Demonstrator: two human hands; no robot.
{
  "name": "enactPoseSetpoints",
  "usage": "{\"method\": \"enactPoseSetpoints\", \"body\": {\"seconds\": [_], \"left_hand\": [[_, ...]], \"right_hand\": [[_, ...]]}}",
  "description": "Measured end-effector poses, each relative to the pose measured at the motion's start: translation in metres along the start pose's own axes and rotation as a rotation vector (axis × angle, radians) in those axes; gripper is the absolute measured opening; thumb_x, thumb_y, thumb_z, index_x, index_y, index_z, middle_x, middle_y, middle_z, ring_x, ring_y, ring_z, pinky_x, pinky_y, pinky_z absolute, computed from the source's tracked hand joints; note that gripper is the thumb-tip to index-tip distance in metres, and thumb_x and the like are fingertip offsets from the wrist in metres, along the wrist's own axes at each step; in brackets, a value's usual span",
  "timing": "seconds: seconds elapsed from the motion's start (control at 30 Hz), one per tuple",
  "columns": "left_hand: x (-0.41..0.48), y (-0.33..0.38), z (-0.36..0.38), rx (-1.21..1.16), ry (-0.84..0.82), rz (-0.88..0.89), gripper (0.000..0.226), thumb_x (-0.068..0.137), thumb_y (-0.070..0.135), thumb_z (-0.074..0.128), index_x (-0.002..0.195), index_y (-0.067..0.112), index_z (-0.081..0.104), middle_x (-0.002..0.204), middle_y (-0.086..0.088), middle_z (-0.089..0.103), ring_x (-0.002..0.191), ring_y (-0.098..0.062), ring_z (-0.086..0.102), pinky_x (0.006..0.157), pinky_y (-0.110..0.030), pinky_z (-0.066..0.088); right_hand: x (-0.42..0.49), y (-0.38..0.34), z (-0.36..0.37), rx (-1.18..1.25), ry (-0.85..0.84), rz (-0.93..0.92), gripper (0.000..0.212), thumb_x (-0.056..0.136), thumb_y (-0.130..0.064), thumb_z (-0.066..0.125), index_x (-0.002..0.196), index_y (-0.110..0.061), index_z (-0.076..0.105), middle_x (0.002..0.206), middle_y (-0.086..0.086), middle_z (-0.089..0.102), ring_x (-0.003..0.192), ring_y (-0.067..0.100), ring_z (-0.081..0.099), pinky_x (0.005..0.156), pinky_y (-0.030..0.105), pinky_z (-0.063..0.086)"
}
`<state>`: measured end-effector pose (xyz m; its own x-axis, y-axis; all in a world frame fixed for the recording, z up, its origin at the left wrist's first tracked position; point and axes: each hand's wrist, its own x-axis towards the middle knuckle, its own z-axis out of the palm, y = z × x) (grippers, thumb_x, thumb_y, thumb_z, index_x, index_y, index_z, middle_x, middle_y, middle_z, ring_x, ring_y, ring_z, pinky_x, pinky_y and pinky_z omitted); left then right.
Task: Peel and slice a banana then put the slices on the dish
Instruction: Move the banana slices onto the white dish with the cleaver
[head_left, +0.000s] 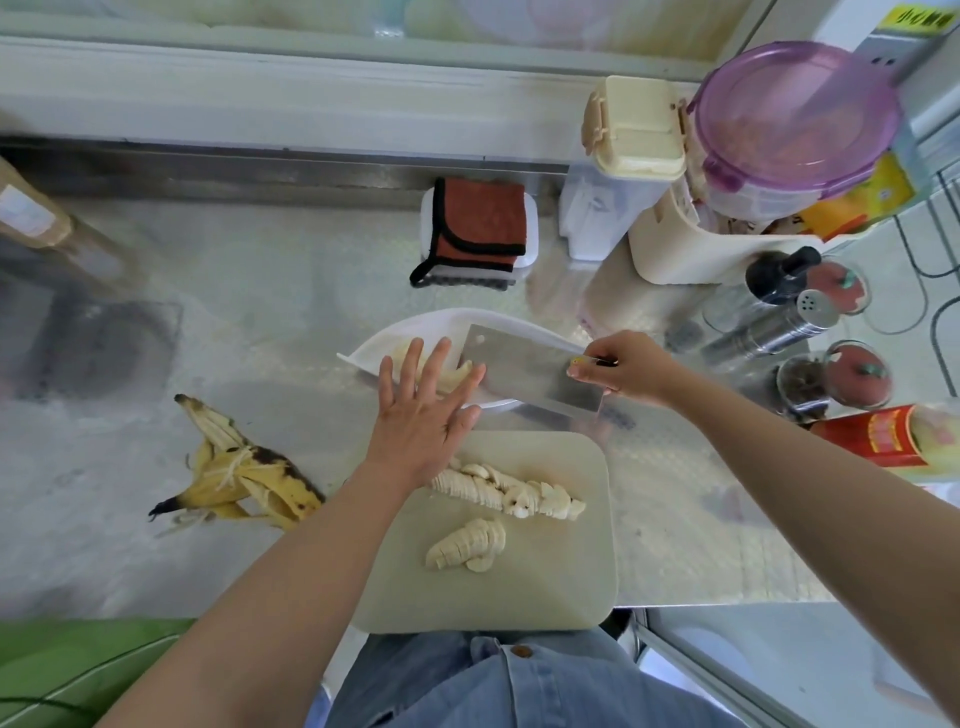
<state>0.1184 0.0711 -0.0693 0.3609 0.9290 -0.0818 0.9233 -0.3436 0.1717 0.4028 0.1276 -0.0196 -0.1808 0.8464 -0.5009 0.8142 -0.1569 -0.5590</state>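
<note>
Banana slices lie in a row on the pale cutting board, with a smaller sliced chunk nearer me. My right hand grips a steel cleaver, held flat over the white dish. My left hand is flat with straight fingers, its fingertips against the blade's left edge above the dish. A few slices show on the dish between hand and blade. The empty peel lies on the counter to the left.
A folded orange cloth sits on a white block behind the dish. Jars, shakers and spice bottles crowd the right side, with a purple-lidded container behind. A red tin lies at right.
</note>
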Motion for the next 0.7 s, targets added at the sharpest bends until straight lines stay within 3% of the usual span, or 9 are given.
{"method": "enactPoseSetpoints", "body": {"seconds": [0.1,0.27,0.47,0.6,0.7], "left_hand": [[0.001,0.0,-0.001,-0.029,-0.008,0.013,0.055,0.096,0.052,0.01,0.147,0.043,0.028,0.16,-0.006,0.007,0.145,-0.028,-0.007,0.114,-0.051,-0.01],[-0.002,0.002,-0.007,-0.133,0.09,-0.01,0.051,0.096,0.047,0.024,0.14,0.034,0.045,0.151,-0.009,0.028,0.141,-0.032,0.016,0.112,-0.053,0.01],[-0.006,-0.001,-0.015,-0.047,0.13,-0.231,0.054,0.092,0.042,0.028,0.128,0.012,0.054,0.14,-0.015,0.041,0.133,-0.034,0.027,0.105,-0.052,0.023],[-0.011,-0.009,-0.011,-0.021,0.121,-0.254,0.052,0.087,0.044,0.047,0.125,0.009,0.053,0.138,-0.017,0.04,0.132,-0.036,0.028,0.104,-0.051,0.023],[-0.012,-0.009,-0.009,0.009,0.084,-0.258,0.056,0.083,0.045,0.062,0.126,0.01,0.052,0.138,-0.017,0.039,0.132,-0.036,0.028,0.104,-0.05,0.023]], "right_hand": [[-0.007,0.011,-0.006,-0.003,0.09,0.001,0.04,0.087,-0.038,0.066,0.06,-0.011,0.054,0.057,0.004,0.052,0.057,0.019,0.05,0.059,0.029,0.035],[-0.013,0.007,-0.007,0.032,0.232,-0.036,0.038,0.088,-0.034,0.065,0.055,-0.03,0.047,0.052,-0.009,0.044,0.052,0.01,0.041,0.055,0.029,0.031],[-0.008,-0.011,-0.002,-0.188,0.342,-0.213,0.019,0.088,-0.037,0.065,0.08,-0.021,0.069,0.07,-0.008,0.057,0.065,0.014,0.052,0.057,0.032,0.041],[-0.007,-0.02,-0.001,-0.369,0.332,-0.352,0.021,0.088,-0.036,0.064,0.086,-0.018,0.073,0.076,-0.002,0.061,0.065,0.021,0.057,0.054,0.034,0.047],[-0.011,-0.021,-0.006,-0.417,0.325,-0.39,0.022,0.089,-0.037,0.064,0.085,-0.018,0.074,0.072,-0.007,0.053,0.061,0.02,0.053,0.052,0.032,0.044]]}}
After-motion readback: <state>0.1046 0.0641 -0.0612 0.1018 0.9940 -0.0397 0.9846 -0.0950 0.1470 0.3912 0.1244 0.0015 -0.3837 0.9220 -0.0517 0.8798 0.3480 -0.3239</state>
